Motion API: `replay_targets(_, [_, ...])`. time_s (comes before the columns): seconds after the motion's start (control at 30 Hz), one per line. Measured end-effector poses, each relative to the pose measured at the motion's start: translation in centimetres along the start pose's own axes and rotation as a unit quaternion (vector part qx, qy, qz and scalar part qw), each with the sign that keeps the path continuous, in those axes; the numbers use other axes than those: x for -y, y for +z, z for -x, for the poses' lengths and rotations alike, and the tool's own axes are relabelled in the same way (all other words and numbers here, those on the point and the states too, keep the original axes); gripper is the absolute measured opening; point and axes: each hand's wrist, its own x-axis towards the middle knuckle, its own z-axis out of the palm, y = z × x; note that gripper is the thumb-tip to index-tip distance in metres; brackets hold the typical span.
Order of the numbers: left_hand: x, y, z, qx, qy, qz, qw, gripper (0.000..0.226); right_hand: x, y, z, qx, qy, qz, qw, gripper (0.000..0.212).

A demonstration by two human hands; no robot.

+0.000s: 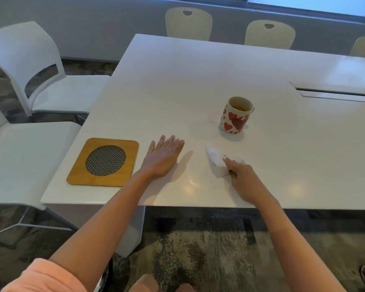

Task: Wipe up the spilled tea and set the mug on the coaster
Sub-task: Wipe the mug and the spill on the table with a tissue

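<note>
The right hand (241, 175) has its grip closed around a crumpled white napkin (218, 163), fingers curled over the near end while the far end trails on the white worktop (198, 81). The left hand (163, 157) holds nothing; its fingers lie straight and slightly spread, palm down flat on the worktop, just right of the coaster (103, 163).

From where I stand the spill itself is hard to make out: the surface is pale and glossy, and I can only guess at a faint wet sheen between the napkin and the mug (236, 115). To wipe well, I would say the napkin needs pressing flat under the fingers, not bunched, and drawing in overlapping strokes toward the mug's base, where liquid tends to gather. The flat left hand looks useful as a brace. Care is needed near the mug, since a knock from the wiping hand could tip it.

The mug, white with red hearts, stands upright beyond the napkin and well apart from the coaster. It appears to hold some tea, low inside, though the exact level is hard to judge. The coaster, a square wooden board with 1 round woven inset, sits near the worktop's left corner with nothing on it, so the mug is not yet placed.
</note>
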Motion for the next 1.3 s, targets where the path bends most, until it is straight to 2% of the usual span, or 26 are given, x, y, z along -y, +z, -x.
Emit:
replay_targets(0.2, [-0.3, -0.6, 0.2, 0.008, -0.003, 0.03, 1.0, 0.071, 3.4, 1.1, -2.2, -0.026, 0.038, -0.024, 0.999, 0.059])
replay_targets(0.47, [-0.5, -0.6, 0.3, 0.002, 0.002, 0.034, 0.999, 0.072, 8.2, 4.7, -0.5, 0.071, -0.033, -0.026, 0.997, 0.055])
replay_targets(0.87, [-0.6, -0.6, 0.3, 0.003, 0.003, 0.034, 0.999, 0.069, 5.5, 4.5, 6.2, 0.143, -0.076, -0.08, 0.984, 0.065])
replay_targets(1.0, [-0.6, -0.7, 0.2, 0.008, -0.001, 0.02, 1.0, 0.069, 3.4, 3.1, 6.8, 0.103, -0.027, -0.101, 0.989, 0.068])
replay_targets(1.17, [-0.5, -0.7, 0.3, 0.013, 0.001, 0.016, 1.0, 0.071, -1.0, -0.6, 6.2, -0.015, 0.086, -0.078, 0.993, 0.064])
replay_targets(1.3, [-0.5, -0.7, 0.3, 0.016, -0.002, 0.012, 1.0, 0.071, -0.5, 0.3, 5.9, -0.097, 0.134, -0.082, 0.983, 0.067])
